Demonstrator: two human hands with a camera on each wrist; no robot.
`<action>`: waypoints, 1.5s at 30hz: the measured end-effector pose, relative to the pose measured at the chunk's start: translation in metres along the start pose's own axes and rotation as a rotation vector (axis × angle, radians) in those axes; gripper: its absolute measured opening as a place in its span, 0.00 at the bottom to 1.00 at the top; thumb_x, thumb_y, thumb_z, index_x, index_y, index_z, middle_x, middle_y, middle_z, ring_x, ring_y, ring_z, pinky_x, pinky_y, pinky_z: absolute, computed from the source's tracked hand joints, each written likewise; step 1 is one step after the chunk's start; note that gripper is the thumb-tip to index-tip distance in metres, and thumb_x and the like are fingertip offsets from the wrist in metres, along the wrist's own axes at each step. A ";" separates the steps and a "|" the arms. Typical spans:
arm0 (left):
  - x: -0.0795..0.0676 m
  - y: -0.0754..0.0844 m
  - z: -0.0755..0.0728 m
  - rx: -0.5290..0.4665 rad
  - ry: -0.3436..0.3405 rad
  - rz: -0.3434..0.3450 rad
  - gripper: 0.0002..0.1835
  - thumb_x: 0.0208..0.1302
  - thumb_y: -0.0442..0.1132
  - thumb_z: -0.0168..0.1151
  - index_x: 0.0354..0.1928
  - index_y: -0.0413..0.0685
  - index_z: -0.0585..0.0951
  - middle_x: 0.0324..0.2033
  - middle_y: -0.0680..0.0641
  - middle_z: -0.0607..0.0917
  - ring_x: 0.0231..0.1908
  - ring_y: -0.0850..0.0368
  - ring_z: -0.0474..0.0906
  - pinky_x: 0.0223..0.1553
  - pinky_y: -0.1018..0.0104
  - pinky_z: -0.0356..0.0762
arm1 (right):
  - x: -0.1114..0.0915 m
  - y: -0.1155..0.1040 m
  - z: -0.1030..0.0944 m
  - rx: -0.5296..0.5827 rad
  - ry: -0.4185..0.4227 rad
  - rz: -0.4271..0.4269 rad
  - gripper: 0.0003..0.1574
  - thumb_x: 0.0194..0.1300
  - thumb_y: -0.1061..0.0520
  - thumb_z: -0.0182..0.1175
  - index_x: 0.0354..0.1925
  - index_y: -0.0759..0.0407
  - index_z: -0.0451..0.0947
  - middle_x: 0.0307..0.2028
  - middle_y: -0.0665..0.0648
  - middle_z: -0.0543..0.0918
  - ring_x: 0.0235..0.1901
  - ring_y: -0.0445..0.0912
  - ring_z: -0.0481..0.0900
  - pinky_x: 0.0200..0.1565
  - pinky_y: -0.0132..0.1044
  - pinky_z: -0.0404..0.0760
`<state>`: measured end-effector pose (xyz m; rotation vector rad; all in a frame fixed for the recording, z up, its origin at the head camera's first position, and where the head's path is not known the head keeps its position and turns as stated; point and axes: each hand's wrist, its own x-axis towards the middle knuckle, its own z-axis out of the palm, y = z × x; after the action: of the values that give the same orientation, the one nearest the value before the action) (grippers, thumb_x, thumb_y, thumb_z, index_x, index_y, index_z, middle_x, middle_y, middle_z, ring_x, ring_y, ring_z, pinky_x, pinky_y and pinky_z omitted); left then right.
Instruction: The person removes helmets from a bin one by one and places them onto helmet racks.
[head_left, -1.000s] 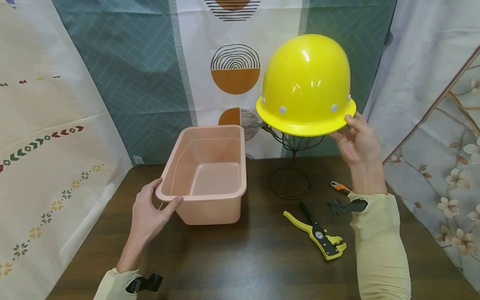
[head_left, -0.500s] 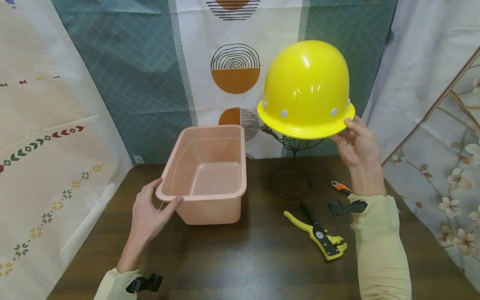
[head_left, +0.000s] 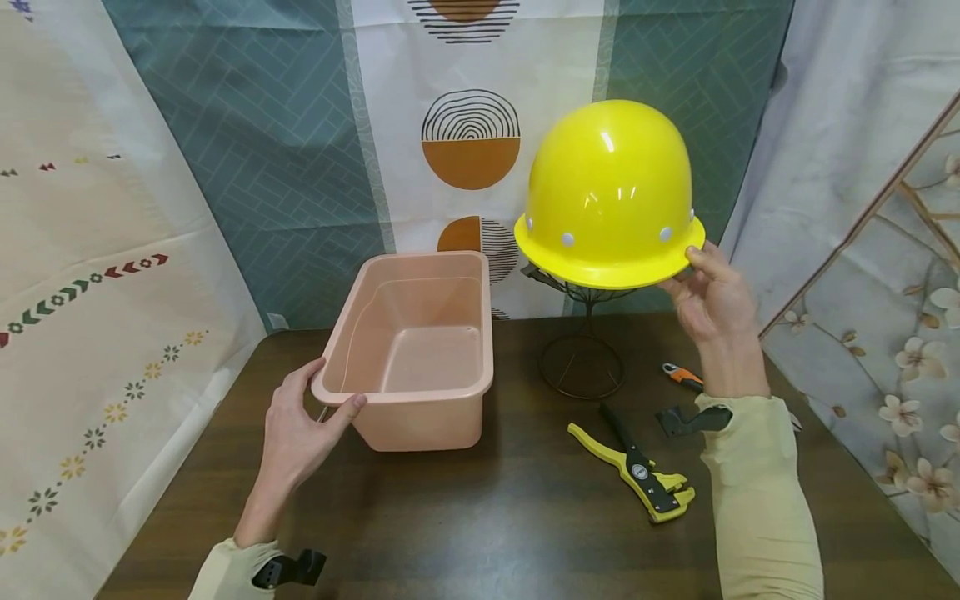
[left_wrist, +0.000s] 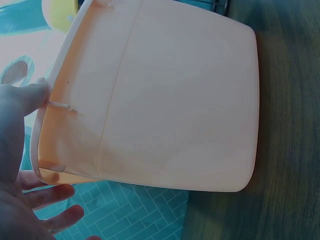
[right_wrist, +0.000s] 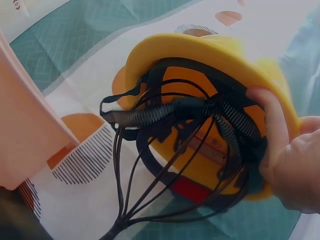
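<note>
A yellow hard hat (head_left: 609, 196) sits over the top of a dark wire stand (head_left: 581, 367). My right hand (head_left: 716, 304) pinches its brim at the right side, thumb on top. From below, the right wrist view shows the black inner straps (right_wrist: 150, 117) and the stand's wires (right_wrist: 165, 175) reaching up inside the shell. At the left, my left hand (head_left: 296, 425) grips the near left corner of a pink plastic tub (head_left: 420, 423), its thumb on the rim. In the left wrist view the tub's outer wall (left_wrist: 180, 100) faces the camera.
Yellow-and-black wire strippers (head_left: 637, 471) lie on the dark wooden table (head_left: 450, 533), right of the middle. Beyond them an orange-and-black handled tool (head_left: 681, 375) is partly hidden by my right forearm. Patterned cloths (head_left: 247, 125) hang behind and at both sides.
The hard hat has come down lower over the wire stand, and my right hand has moved down with it. My left hand and the tub have stayed in place.
</note>
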<state>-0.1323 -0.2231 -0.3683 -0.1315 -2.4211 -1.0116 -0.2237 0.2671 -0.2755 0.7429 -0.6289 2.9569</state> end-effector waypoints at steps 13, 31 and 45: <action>0.000 0.000 -0.001 0.004 -0.004 -0.006 0.42 0.56 0.50 0.75 0.68 0.38 0.69 0.60 0.36 0.74 0.58 0.37 0.66 0.55 0.34 0.61 | -0.002 0.003 -0.010 0.017 -0.041 0.019 0.20 0.78 0.71 0.36 0.60 0.75 0.68 0.52 0.70 0.76 0.48 0.60 0.81 0.46 0.54 0.81; 0.000 0.000 0.000 0.015 -0.007 -0.014 0.42 0.56 0.50 0.74 0.68 0.39 0.69 0.61 0.36 0.74 0.58 0.38 0.67 0.55 0.33 0.61 | -0.008 0.005 -0.029 0.024 -0.080 0.026 0.22 0.77 0.72 0.32 0.61 0.74 0.67 0.53 0.70 0.76 0.50 0.60 0.81 0.47 0.54 0.81; 0.000 0.002 -0.001 0.015 -0.012 -0.019 0.42 0.56 0.49 0.74 0.69 0.38 0.68 0.61 0.36 0.74 0.58 0.38 0.66 0.55 0.31 0.62 | -0.010 0.011 -0.041 -0.025 -0.062 -0.002 0.22 0.77 0.71 0.32 0.59 0.74 0.69 0.51 0.68 0.77 0.48 0.59 0.82 0.44 0.51 0.83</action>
<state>-0.1311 -0.2222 -0.3668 -0.1097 -2.4443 -1.0035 -0.2343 0.2737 -0.3177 0.8351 -0.6668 2.9291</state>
